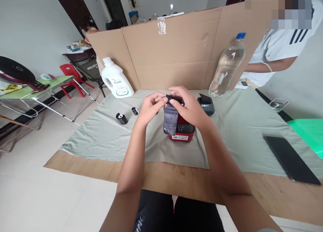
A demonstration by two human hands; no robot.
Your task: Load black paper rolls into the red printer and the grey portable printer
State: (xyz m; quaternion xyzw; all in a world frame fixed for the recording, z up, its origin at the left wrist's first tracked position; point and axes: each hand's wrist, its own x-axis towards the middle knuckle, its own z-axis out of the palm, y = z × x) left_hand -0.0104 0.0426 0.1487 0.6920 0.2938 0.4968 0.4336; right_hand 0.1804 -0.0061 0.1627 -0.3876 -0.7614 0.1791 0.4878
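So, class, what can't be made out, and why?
Head view: part of the black roll, behind the left hand and right hand.
Head view: part of the red and black boxy device, behind the dark strip.
Head view: left end of the grey plastic device, behind the right hand.
Head view: print on the boxy device's white label, too small.

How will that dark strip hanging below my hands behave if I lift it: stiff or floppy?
Probably floppy: the dark strip hangs down from the black roll held in both hands. It's likely light, since it looks like a thin sheet. It may crease easily, as its surface looks wrinkled.
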